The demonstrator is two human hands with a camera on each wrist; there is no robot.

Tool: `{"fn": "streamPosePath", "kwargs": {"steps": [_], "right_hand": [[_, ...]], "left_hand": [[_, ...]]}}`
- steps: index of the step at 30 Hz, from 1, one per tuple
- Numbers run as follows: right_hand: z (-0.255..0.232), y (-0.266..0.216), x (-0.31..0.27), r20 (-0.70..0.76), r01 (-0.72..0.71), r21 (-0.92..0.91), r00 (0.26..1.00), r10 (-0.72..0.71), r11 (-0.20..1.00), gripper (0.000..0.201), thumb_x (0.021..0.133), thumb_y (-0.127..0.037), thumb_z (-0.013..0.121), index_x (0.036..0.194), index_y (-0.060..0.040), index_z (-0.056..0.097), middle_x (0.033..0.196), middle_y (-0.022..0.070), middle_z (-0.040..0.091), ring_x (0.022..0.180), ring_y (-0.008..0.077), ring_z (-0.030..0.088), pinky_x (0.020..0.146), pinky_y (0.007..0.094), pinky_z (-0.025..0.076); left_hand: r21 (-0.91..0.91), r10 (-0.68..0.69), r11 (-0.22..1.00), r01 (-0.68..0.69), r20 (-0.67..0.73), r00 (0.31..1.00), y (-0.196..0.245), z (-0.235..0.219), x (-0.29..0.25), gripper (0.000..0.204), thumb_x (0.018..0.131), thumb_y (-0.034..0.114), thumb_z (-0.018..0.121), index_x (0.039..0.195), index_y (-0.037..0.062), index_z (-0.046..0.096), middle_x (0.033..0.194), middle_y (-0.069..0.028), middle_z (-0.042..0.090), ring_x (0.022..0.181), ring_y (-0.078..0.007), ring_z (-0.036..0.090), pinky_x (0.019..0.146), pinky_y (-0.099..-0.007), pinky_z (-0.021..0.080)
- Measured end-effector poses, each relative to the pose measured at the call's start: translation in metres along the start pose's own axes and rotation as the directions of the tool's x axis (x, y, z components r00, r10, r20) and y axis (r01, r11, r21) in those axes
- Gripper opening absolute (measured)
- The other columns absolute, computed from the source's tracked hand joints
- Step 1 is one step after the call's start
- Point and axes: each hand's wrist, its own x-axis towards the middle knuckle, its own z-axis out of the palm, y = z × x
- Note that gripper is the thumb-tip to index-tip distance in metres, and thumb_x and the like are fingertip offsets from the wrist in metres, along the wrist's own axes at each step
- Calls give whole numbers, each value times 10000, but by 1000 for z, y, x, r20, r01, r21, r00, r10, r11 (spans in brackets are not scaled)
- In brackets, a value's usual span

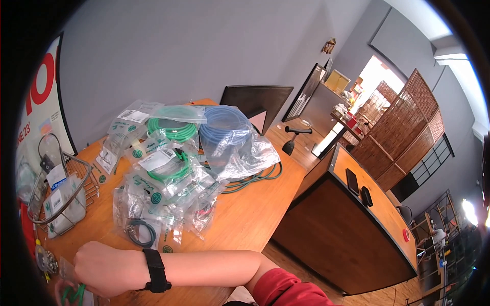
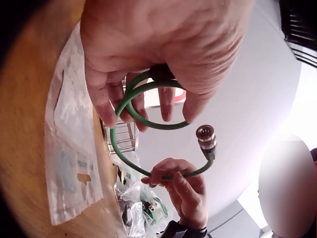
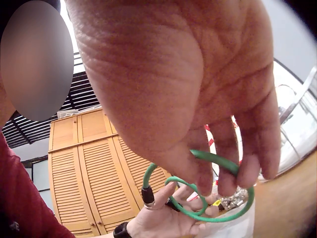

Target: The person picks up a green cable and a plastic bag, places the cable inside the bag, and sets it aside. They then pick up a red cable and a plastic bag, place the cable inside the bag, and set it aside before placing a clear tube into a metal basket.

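Note:
A looped green cable [image 2: 118, 141] is held between both hands. My left hand [image 2: 163, 44] curls its fingers round the coil near a black part, seen in the left wrist view. Lower in that view, my right hand [image 2: 188, 196] pinches the loop between thumb and fingers, close to the metal connector [image 2: 205, 136], which points up. The right wrist view has my right hand [image 3: 198, 89] large above the cable [image 3: 230, 216], the left hand [image 3: 166, 218] below. From the head view, the right hand [image 1: 104, 268] mostly covers the left at the lower left corner.
A clear plastic bag [image 2: 72, 168] lies on the wooden table [image 1: 245, 214]. Bagged green cables [image 1: 173, 130] and a bagged blue coil [image 1: 224, 125] are heaped farther back. A wire basket [image 1: 89, 178] stands at the left, a monitor [image 1: 255, 99] behind.

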Motion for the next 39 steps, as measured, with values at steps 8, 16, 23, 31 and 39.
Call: {"fn": "streamPosePath", "kwargs": {"steps": [8,16,23,31,39], "right_hand": [[2,0,1,38,-5,-6,999,6,1000,154,636,-147,648,585,-4,624,577,183,582,599,376,592,554,428,468],[6,-1,0,51,-8,-20,999,9,1000,159,625,-156,651,580,-6,628,592,179,593,609,371,599,563,425,475],[9,2,0,56,2,-40,998,1,999,164,623,-168,655,575,-13,629,608,169,604,629,358,603,579,425,472],[7,1,0,63,-5,-39,998,8,999,171,636,-174,656,575,-16,630,622,162,610,651,350,603,592,420,470],[15,2,-1,42,46,-62,998,-44,997,193,636,-199,655,580,-16,631,642,156,611,679,341,594,597,416,467]], "left_hand": [[-108,78,992,-66,112,991,-8,-7,2,456,1005,353,385,1305,27,494,1323,-122,499,1253,-262,448,1046,-413,342],[-151,-21,988,24,19,1000,-3,-2,2,463,1002,367,401,1279,12,509,1259,-118,540,1207,-249,485,1032,-394,351],[-89,11,996,-7,37,999,-3,-2,3,478,994,375,435,1307,18,490,1277,-110,530,1210,-256,482,1031,-408,343],[-183,1,983,1,10,1000,-8,-7,3,492,1005,397,407,1308,17,483,1270,-107,532,1186,-248,501,1004,-393,376],[-183,39,980,-75,-191,981,-23,-25,6,492,1016,407,371,1310,25,473,1240,-115,548,1141,-254,518,1004,-395,382]]}}
